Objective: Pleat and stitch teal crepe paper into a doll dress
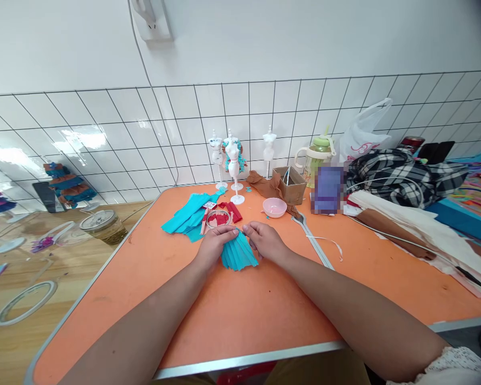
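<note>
A turquoise piece of pleated crepe paper (239,253) fans downward between my hands, gathered at its top edge. My left hand (216,241) pinches the gathered top with thumb and finger. From the other side my right hand (266,240) has its fingers closed at the same gathered edge. Just beyond them lie a ring-shaped tape roll (218,226) and folded red crepe paper (233,212). More turquoise crepe paper (188,216) is stacked to the left. To the right are a pink bowl (274,207) and scissors (302,218), partly under brown paper.
Small white dress forms (233,160) stand by the tiled wall. A cardboard box (291,187), a lidded jug (319,155) and a plaid cloth (393,174) are farther right. Paper strips (409,230) cover the right side. A glass jar (104,225) stands on the wooden table at left.
</note>
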`<state>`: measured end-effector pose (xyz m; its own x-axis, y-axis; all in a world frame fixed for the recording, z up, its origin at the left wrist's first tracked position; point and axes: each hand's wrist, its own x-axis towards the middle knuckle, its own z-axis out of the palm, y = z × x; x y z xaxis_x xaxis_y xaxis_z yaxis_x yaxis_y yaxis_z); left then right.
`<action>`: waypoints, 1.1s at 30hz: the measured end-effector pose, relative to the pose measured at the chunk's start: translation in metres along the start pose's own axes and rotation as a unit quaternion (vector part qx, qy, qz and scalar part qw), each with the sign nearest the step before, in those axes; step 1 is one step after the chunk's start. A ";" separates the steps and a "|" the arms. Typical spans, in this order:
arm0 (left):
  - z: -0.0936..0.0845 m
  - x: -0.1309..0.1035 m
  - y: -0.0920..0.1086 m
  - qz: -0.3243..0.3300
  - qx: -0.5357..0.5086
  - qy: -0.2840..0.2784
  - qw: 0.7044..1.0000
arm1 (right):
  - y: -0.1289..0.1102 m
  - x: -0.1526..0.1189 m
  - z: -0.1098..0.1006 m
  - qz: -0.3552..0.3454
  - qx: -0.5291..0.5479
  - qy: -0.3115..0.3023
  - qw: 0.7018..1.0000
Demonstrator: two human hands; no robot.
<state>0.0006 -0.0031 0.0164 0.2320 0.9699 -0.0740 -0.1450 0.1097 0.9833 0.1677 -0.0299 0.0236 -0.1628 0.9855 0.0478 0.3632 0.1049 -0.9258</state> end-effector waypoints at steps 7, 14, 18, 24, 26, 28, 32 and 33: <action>0.001 -0.003 0.003 -0.002 0.021 -0.007 1.000 | -0.004 0.001 -0.003 0.023 0.016 -0.001 1.000; 0.003 0.000 0.006 0.013 0.036 0.066 0.997 | 0.004 0.007 -0.028 -0.018 -0.167 0.071 0.983; -0.001 0.004 0.008 -0.004 -0.033 0.097 0.995 | 0.012 0.011 -0.052 0.029 -0.317 0.106 0.942; -0.011 0.009 0.020 -0.030 -0.183 0.128 0.974 | 0.023 0.015 -0.051 0.062 -0.396 0.045 0.915; -0.014 0.011 0.023 -0.048 -0.191 0.144 0.970 | 0.026 0.016 -0.046 0.062 -0.401 0.026 0.914; -0.018 0.013 0.022 -0.063 -0.187 0.150 0.969 | 0.026 0.015 -0.042 0.040 -0.418 0.036 0.907; -0.026 0.019 0.013 -0.055 -0.173 0.132 0.975 | 0.021 0.012 -0.030 -0.089 -0.441 0.062 0.891; -0.028 0.020 0.010 -0.059 -0.168 0.131 0.975 | 0.021 0.011 -0.025 -0.125 -0.431 0.040 0.893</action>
<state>-0.0226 0.0237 0.0205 0.0185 0.9634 -0.2676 -0.4498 0.2470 0.8583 0.1965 -0.0132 0.0147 -0.2846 0.9193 0.2717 0.9014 0.3531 -0.2507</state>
